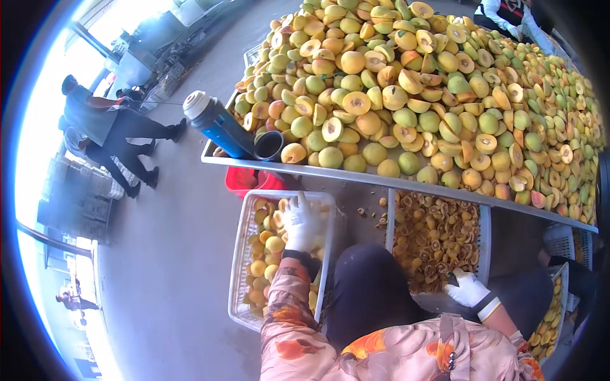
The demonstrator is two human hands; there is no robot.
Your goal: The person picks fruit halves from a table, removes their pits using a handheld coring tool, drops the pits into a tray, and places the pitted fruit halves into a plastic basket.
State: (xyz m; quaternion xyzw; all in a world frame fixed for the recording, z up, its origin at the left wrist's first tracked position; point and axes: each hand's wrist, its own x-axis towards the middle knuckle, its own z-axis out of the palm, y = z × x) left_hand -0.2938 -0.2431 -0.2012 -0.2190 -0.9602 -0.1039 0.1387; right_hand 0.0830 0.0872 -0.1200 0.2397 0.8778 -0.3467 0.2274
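Note:
My left hand [301, 222], in a white glove, reaches into a white crate [236, 279] of yellow halved fruit, its fingers spread over the fruit at the far end. My right hand [467, 289], also gloved, is beside the near right edge of another crate [486, 244] filled with small brown and orange pieces. Its fingers are curled round something dark that I cannot make out. Beyond both crates, a large heap of whole and halved yellow-green fruit [394, 95] lies on a metal-edged table [356, 179].
A blue flask [222, 130] and a dark cup [269, 146] stand at the table's left corner, above a red container [244, 180]. People [108, 117] walk at the left. Another person [508, 16] is across the heap. A further fruit crate [562, 279] is at the right.

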